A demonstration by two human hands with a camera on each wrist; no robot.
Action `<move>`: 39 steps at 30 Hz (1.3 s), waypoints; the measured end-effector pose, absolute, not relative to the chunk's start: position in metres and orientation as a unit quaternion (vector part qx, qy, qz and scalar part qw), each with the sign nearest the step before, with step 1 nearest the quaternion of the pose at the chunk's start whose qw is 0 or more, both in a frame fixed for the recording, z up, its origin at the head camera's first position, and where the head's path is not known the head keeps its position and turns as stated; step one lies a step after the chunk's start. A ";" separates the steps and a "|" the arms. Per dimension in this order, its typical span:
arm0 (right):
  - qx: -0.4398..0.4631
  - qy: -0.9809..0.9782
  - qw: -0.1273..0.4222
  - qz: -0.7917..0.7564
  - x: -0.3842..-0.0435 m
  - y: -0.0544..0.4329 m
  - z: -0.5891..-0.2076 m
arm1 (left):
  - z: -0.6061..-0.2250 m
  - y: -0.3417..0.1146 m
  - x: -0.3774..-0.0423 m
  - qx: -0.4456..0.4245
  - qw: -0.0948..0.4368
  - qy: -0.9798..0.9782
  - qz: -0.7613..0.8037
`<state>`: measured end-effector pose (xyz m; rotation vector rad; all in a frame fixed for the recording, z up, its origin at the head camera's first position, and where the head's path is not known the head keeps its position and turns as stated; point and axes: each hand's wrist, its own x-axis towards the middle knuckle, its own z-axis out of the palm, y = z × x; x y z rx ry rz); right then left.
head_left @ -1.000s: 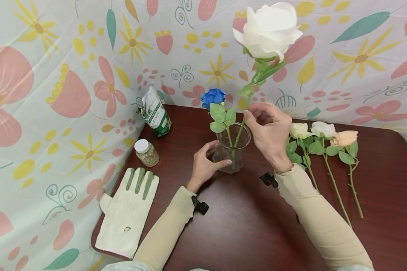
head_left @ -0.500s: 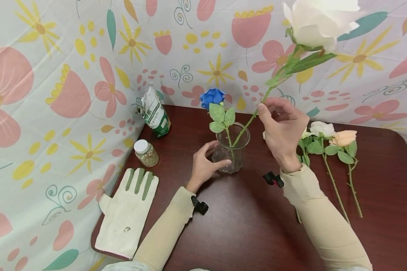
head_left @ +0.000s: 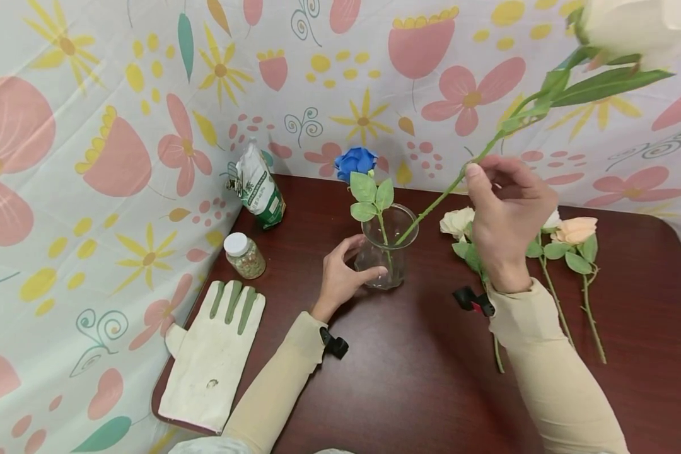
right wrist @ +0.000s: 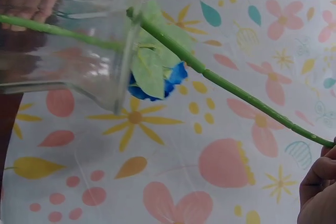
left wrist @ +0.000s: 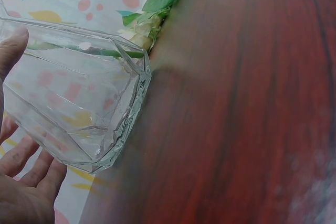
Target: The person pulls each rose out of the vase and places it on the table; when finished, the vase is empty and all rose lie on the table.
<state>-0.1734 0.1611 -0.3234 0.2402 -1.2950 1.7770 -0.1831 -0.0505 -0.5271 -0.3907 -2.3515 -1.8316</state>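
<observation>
My left hand (head_left: 346, 274) holds the clear glass vase (head_left: 394, 271) on the table from its left side, thumb in front. In the left wrist view, the thumb and fingers lie round the vase (left wrist: 79, 98). A blue rose (head_left: 355, 164) with green leaves stands in it. My right hand (head_left: 513, 211) pinches the stem of a large white rose (head_left: 635, 31), tilted up to the right, its bloom cut off by the frame. The lower end of that stem (right wrist: 231, 87) is at the vase's rim; whether it is inside, I cannot tell.
Several cut roses lie on the right, among them a cream one (head_left: 457, 223) and a peach one (head_left: 576, 231). On the left are a white-lidded jar (head_left: 245, 255), a white-and-green bag (head_left: 261, 189) and a work glove (head_left: 212, 359). A flowered cloth (head_left: 295, 82) hangs behind.
My right hand has moved right, tilting the white rose over to the right and drawing its stem up toward the rim. The left hand and vase stay put.
</observation>
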 end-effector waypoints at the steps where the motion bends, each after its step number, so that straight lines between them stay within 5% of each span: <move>1: 0.095 -0.518 0.450 0.721 -0.172 0.162 -0.321 | -0.527 -0.050 -0.183 -0.130 0.068 -0.781 -0.607; 17: 0.066 -0.479 0.446 0.754 -0.152 0.184 -0.308 | -0.525 -0.051 -0.183 -0.128 0.061 -0.781 -0.609; 39: -0.083 -0.748 0.277 0.597 -0.136 0.222 -0.374 | -0.524 -0.051 -0.184 -0.127 0.062 -0.780 -0.609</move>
